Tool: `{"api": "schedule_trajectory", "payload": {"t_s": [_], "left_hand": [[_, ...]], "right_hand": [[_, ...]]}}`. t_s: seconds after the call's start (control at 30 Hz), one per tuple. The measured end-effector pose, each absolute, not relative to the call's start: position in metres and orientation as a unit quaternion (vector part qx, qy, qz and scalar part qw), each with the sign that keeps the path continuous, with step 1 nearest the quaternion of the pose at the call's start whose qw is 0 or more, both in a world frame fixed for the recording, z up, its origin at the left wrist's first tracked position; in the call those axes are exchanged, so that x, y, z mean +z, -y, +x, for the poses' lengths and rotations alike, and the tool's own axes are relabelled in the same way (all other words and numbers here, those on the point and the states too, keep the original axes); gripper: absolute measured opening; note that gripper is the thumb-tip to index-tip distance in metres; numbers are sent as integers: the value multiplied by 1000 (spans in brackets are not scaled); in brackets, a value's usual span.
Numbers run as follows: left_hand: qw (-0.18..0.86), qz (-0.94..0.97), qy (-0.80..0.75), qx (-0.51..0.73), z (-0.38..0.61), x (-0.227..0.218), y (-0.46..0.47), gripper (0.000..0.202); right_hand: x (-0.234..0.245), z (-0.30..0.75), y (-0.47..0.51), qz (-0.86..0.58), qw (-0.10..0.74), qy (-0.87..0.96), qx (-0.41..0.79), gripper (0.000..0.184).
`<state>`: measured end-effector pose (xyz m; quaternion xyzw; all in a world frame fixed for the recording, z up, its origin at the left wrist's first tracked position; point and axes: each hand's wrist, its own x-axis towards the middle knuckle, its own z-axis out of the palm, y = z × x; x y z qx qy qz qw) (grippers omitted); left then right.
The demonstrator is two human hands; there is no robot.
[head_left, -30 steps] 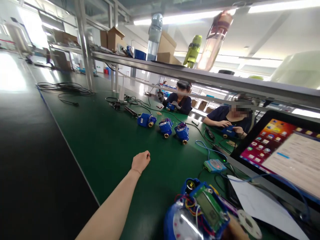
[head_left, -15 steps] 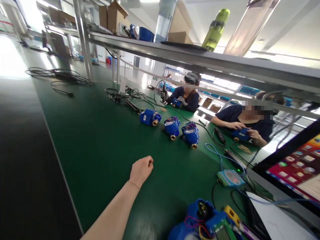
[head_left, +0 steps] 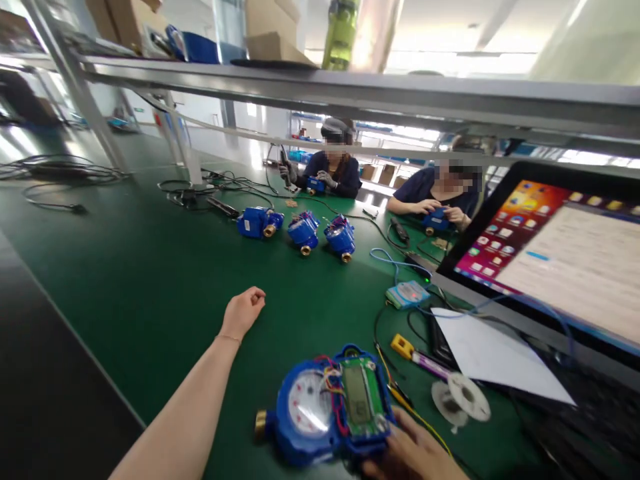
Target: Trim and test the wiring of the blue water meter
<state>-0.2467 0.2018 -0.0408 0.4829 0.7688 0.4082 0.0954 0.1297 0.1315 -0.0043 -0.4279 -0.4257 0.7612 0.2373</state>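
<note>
My left hand (head_left: 243, 312) rests on the green tabletop with its fingers curled into a loose fist, and nothing shows in it. At the bottom, my right hand (head_left: 413, 447) grips the right end of a blue water meter (head_left: 300, 407). The meter has a round dial, a brass fitting on its left, coloured wires and an open electronics box with a green circuit board (head_left: 361, 397). Some of my right fingers are hidden behind the box. Beside it lie yellow and black test leads (head_left: 400, 395).
Three more blue meters (head_left: 303, 230) stand farther back. Two co-workers across the table handle meters. On the right are a monitor (head_left: 565, 260), paper (head_left: 500, 357), a solder wire spool (head_left: 469, 397), a yellow-ended tool (head_left: 403, 346) and a small blue box (head_left: 407, 294). A shelf (head_left: 350, 87) spans overhead.
The view has swung to the right and brought more of the monitor in. The near meter now shows almost whole, and my right hand has come into view on it. My left hand stays curled.
</note>
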Motion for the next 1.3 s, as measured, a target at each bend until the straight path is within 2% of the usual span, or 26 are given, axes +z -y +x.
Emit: {"api": "schedule_trajectory", "payload": {"t_s": [0.17, 0.3, 0.4, 0.5, 0.6, 0.7, 0.77, 0.83, 0.93, 1.03, 1.17, 1.3], "left_hand": [[116, 451, -767, 442, -233, -36, -199, 26], [209, 464, -732, 452, -196, -19, -170, 51], [246, 490, -697, 462, -150, 2, -126, 62], [216, 505, -675, 493, -101, 14, -83, 55], [249, 498, -636, 535, -68, 12, -64, 44], [243, 483, -627, 561, -56, 4, -67, 34], [245, 478, -623, 569, -55, 1, -73, 30], [249, 478, -620, 570, -54, 1, -76, 27], [248, 484, -617, 569, -48, 1, -73, 24], [236, 492, -617, 568, -40, 0, -66, 23], [222, 496, -622, 564, -35, 0, -60, 23], [217, 500, -620, 564, -35, 0, -60, 22]], "right_hand": [[21, 133, -104, -458, 247, 440, 732, 63], [21, 141, -89, -474, 263, 433, 721, 67], [20, 145, -76, -480, 270, 426, 718, 65], [20, 153, -64, -480, 259, 428, 721, 59], [18, 170, -54, -461, 241, 489, 700, 49], [16, 191, -49, -431, 231, 652, 580, 33], [17, 202, -52, -421, 254, 731, 472, 28], [22, 206, -61, -413, 302, 764, 393, 33], [34, 197, -83, -373, 361, 802, 296, 56], [46, 182, -104, -312, 351, 850, 238, 77], [55, 172, -114, -280, 314, 875, 240, 71], [54, 174, -112, -295, 326, 860, 260, 69]]}}
